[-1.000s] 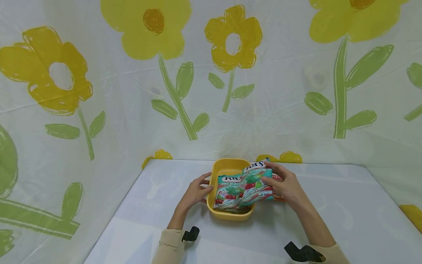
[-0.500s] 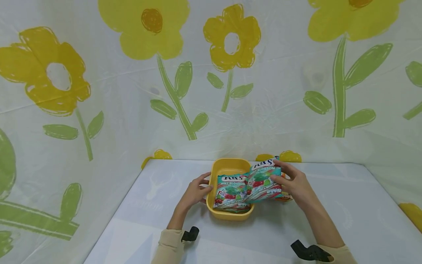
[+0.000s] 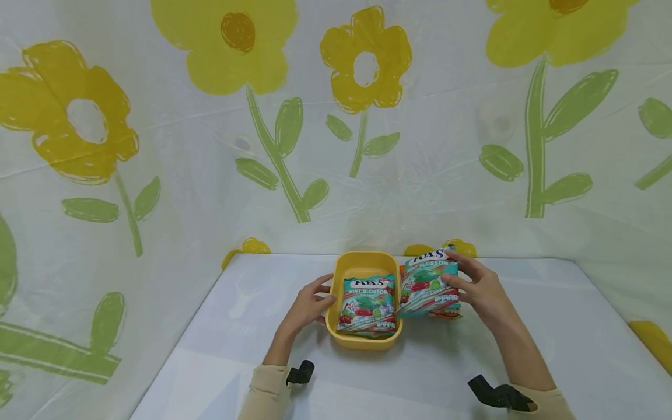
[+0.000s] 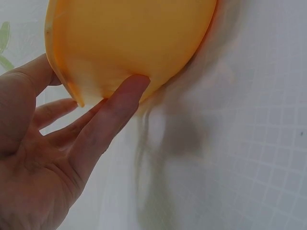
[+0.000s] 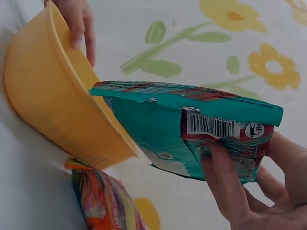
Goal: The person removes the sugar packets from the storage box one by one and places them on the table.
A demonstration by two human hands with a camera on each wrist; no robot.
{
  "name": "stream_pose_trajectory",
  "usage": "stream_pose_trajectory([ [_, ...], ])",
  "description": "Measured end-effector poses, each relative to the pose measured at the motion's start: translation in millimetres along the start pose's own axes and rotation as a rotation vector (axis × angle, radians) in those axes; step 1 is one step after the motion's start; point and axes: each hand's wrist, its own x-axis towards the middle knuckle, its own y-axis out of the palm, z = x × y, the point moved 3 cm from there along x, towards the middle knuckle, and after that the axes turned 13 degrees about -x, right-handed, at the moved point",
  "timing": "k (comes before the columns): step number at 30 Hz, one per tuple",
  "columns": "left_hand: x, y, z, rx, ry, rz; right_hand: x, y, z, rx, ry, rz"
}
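A yellow plastic basin (image 3: 362, 344) stands on the table, with my left hand (image 3: 304, 306) gripping its left side, fingers and thumb at the rim and outer wall (image 4: 129, 43). Inside lies a teal Fox's Mint Blossom candy bag (image 3: 366, 307). A second teal candy bag (image 3: 427, 284) hangs just right of the basin, pinched by its right edge in my right hand (image 3: 485, 291). The right wrist view shows this bag's barcode side (image 5: 192, 124). Partly hidden beneath it is an orange-red packet (image 5: 103, 201), close beside the basin's right wall.
The white table (image 3: 210, 350) meets a flower-printed sheet (image 3: 430, 192) at its far edge. Black camera mounts (image 3: 301, 372) sit on both wrists.
My right hand has carried the held candy bag to the right, from over the basin to beside it, uncovering the bag inside. The left hand stays on the basin.
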Motion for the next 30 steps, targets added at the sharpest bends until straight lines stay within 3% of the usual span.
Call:
stream_pose_trajectory([
  [9,-1.6,0.3,-2.2,0.007,0.001,-0.003,-1,-19,-9,0.018,0.001,-0.011],
  [21,-2.0,-0.3,-2.5,0.002,0.003,-0.004,0,-41,-28,0.179,-0.029,-0.037],
  [30,1.1,0.1,-0.5,0.001,0.000,-0.001,0,-59,-45,0.214,-0.003,-0.040],
])
